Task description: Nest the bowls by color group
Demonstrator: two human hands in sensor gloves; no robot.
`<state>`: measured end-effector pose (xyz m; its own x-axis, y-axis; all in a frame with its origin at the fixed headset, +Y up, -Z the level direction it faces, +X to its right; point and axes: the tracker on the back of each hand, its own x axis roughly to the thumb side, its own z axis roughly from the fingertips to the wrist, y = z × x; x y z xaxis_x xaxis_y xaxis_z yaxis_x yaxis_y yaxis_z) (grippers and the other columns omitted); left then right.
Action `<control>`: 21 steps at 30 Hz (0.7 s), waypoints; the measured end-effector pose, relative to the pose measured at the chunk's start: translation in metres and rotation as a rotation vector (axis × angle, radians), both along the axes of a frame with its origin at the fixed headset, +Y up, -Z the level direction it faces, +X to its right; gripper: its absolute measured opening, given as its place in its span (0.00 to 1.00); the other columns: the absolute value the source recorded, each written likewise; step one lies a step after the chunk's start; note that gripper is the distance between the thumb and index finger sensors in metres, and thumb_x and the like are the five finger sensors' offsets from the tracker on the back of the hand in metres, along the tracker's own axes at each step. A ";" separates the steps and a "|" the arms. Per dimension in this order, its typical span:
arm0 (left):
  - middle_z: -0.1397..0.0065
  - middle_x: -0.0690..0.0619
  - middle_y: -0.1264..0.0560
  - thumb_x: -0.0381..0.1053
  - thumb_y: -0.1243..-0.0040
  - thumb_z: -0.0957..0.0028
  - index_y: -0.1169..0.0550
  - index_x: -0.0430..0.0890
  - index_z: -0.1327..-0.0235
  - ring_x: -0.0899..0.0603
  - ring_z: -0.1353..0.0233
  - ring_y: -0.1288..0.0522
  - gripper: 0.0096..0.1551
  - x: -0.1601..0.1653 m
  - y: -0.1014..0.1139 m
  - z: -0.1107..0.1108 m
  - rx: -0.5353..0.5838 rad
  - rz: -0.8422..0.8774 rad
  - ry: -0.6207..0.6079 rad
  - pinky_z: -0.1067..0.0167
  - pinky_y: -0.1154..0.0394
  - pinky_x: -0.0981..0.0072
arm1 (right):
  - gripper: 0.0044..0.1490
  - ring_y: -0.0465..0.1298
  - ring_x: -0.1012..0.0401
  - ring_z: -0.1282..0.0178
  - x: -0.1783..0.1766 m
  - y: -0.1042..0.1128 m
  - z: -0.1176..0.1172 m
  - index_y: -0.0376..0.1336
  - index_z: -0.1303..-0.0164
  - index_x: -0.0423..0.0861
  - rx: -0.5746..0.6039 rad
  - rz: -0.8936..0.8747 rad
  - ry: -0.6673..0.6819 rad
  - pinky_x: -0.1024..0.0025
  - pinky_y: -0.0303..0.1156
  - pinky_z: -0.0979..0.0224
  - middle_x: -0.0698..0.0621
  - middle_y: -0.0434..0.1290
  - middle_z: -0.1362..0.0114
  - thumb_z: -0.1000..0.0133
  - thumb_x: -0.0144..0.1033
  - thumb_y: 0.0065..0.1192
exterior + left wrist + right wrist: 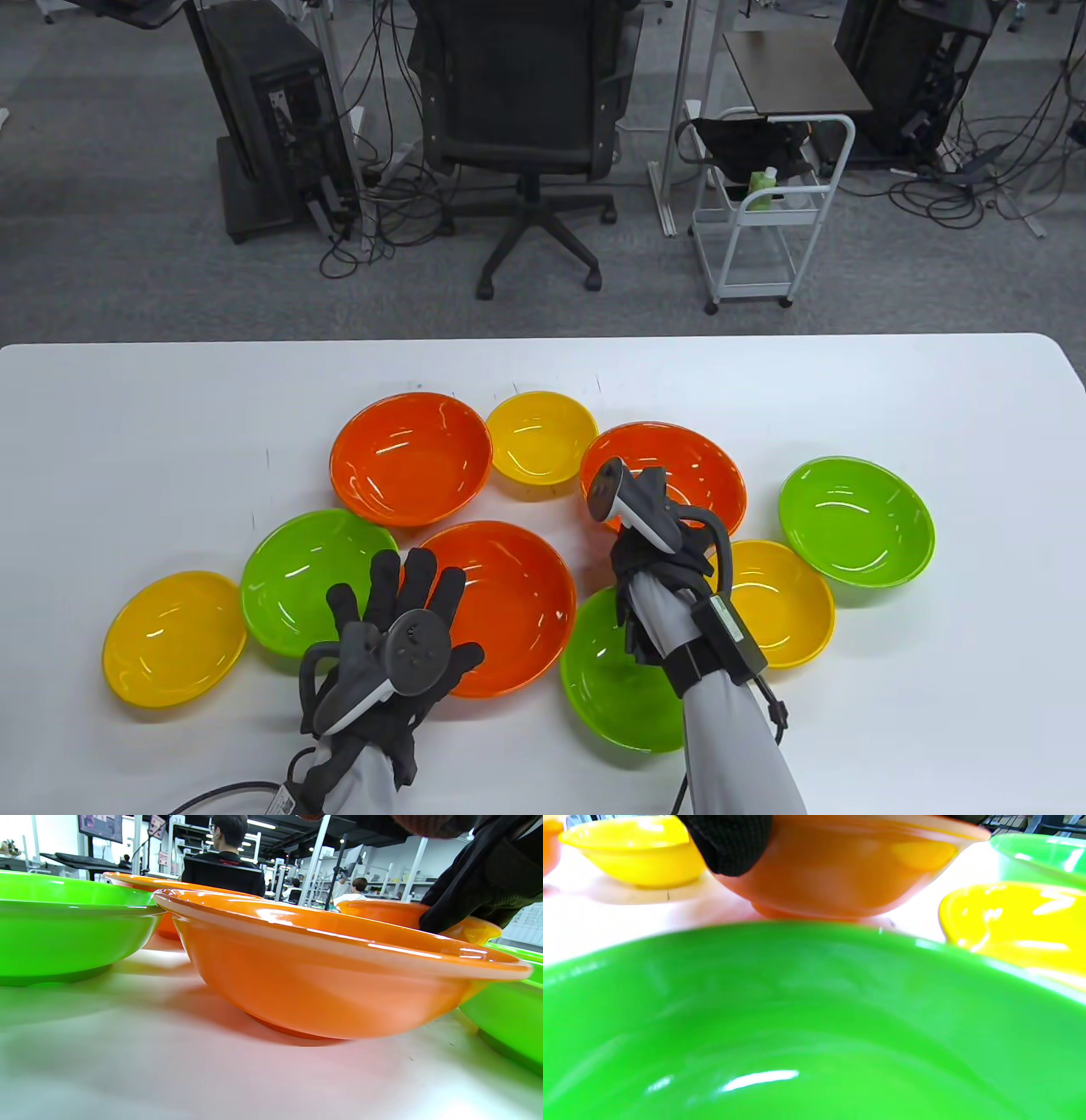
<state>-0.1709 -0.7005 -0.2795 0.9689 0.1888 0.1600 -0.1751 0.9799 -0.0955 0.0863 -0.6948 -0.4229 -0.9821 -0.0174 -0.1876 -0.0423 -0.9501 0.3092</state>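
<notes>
At the worktop's [933,407] middle, nine bowls lie unnested, the right hand [653,526] pinching the rim of the right orange bowl [687,463], while the left hand [399,628] hovers, grip wide, over the near orange bowl [517,594].

The right hand [657,531] hides part of the near green bowl [607,679].

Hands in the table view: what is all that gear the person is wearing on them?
Both hands, left and right, wear black knit gloves over grey sleeves. A grey-and-white tracker shaped like a game controller sits on each hand's back. The right wrist carries a black strapped box with a label; black cables trail from both.
</notes>
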 end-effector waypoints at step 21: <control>0.10 0.51 0.58 0.69 0.48 0.54 0.46 0.58 0.18 0.33 0.15 0.65 0.49 -0.002 0.002 0.000 -0.011 0.027 -0.002 0.30 0.65 0.21 | 0.26 0.79 0.54 0.34 0.040 0.037 0.027 0.75 0.42 0.48 0.447 -0.139 0.017 0.44 0.68 0.26 0.55 0.84 0.41 0.52 0.30 0.68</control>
